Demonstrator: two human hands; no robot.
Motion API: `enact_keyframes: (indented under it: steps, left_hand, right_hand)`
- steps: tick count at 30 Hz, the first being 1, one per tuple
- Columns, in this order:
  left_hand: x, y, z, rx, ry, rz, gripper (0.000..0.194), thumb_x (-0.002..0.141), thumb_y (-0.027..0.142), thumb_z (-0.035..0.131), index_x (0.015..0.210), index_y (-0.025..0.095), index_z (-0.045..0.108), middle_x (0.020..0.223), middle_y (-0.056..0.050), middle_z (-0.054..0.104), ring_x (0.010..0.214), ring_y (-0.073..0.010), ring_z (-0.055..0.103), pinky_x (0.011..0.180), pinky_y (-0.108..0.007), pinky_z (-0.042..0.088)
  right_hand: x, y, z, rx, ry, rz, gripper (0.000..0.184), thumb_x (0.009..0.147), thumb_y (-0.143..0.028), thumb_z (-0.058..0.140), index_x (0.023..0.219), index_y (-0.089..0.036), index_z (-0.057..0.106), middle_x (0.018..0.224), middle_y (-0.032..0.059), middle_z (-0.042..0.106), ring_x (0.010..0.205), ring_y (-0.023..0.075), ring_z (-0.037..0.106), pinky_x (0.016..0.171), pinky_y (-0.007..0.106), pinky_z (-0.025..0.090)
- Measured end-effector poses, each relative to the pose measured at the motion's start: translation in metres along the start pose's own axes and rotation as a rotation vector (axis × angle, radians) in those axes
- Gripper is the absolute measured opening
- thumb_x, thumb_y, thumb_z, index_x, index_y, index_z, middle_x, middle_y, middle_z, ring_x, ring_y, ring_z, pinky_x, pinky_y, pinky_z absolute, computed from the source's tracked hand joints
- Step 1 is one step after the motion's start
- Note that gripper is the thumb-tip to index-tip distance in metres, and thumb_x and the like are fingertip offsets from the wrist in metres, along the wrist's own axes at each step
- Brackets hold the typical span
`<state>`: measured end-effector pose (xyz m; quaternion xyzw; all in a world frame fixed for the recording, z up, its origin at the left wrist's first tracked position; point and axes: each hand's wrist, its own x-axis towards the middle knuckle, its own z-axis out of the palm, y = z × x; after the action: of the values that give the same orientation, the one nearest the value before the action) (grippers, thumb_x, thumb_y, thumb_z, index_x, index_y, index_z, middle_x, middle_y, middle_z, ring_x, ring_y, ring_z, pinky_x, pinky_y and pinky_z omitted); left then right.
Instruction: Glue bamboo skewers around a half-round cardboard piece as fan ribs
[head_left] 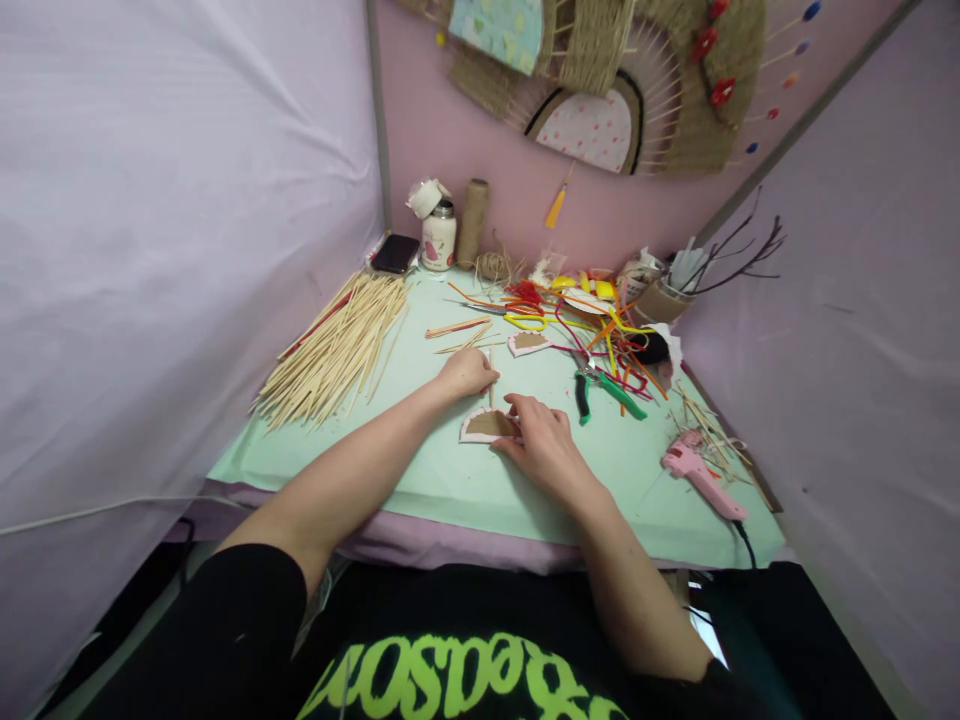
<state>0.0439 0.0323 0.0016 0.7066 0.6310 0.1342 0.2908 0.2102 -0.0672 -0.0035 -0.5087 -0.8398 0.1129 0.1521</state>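
A small fan-shaped piece of brown card with a white and pink rim [486, 426] lies flat on the mint green mat [450, 480]. My right hand [541, 440] rests on its right side, fingers curled and pressing it down. My left hand [468, 372] pinches a thin wooden stick [492, 378] that stands up from the top of the card piece. A second similar card piece [529, 343] lies farther back.
A big pile of bamboo sticks [337, 350] lies at the left. Coloured pipe cleaners [585, 320], green-handled pliers [604, 388] and a pink glue gun [701, 475] sit at the right. A phone [395, 253], a bottle [439, 236], and a twine spool [472, 222] stand at the back.
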Motion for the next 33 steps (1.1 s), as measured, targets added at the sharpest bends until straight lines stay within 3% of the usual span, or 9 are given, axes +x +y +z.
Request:
enact_keyframes:
  steps: [17, 22, 26, 33]
  left_hand:
    - [-0.001, 0.001, 0.003, 0.064, 0.046, 0.005, 0.030, 0.084, 0.034, 0.058, 0.069, 0.015, 0.076, 0.065, -0.008, 0.070, 0.071, -0.0190, 0.064, 0.072, -0.027, 0.046]
    - [-0.002, 0.001, 0.000, 0.026, 0.017, -0.011, 0.033, 0.085, 0.033, 0.057, 0.065, 0.015, 0.075, 0.062, -0.006, 0.069, 0.064, -0.0163, 0.062, 0.067, -0.025, 0.045]
    - [-0.002, -0.001, 0.000, -0.070, -0.001, -0.004, 0.031, 0.083, 0.028, 0.056, 0.059, 0.014, 0.072, 0.058, -0.005, 0.066, 0.056, -0.0138, 0.058, 0.062, -0.025, 0.044]
    - [0.004, -0.008, 0.003, -0.184, -0.037, -0.031, 0.027, 0.079, 0.022, 0.057, 0.057, 0.013, 0.069, 0.057, -0.006, 0.067, 0.050, -0.0125, 0.056, 0.054, -0.023, 0.044]
  right_hand:
    - [0.006, 0.011, 0.001, 0.013, -0.037, -0.070, 0.038, 0.084, -0.034, 0.069, 0.120, -0.027, 0.059, 0.115, 0.0071, 0.059, 0.110, 0.0263, 0.052, 0.090, 0.040, 0.039]
    - [0.010, 0.010, -0.008, 0.073, 0.022, -0.042, 0.029, 0.089, -0.031, 0.060, 0.117, -0.024, 0.060, 0.115, 0.0076, 0.060, 0.112, 0.0246, 0.054, 0.091, 0.038, 0.039]
    - [0.011, 0.007, -0.010, 0.058, -0.051, -0.053, 0.016, 0.087, -0.030, 0.062, 0.102, -0.023, 0.065, 0.104, 0.0050, 0.063, 0.102, 0.0229, 0.055, 0.089, 0.038, 0.039]
    - [0.007, 0.010, -0.001, 0.124, -0.023, -0.083, 0.021, 0.081, -0.025, 0.069, 0.101, -0.021, 0.065, 0.105, 0.0062, 0.060, 0.101, 0.0217, 0.055, 0.088, 0.035, 0.045]
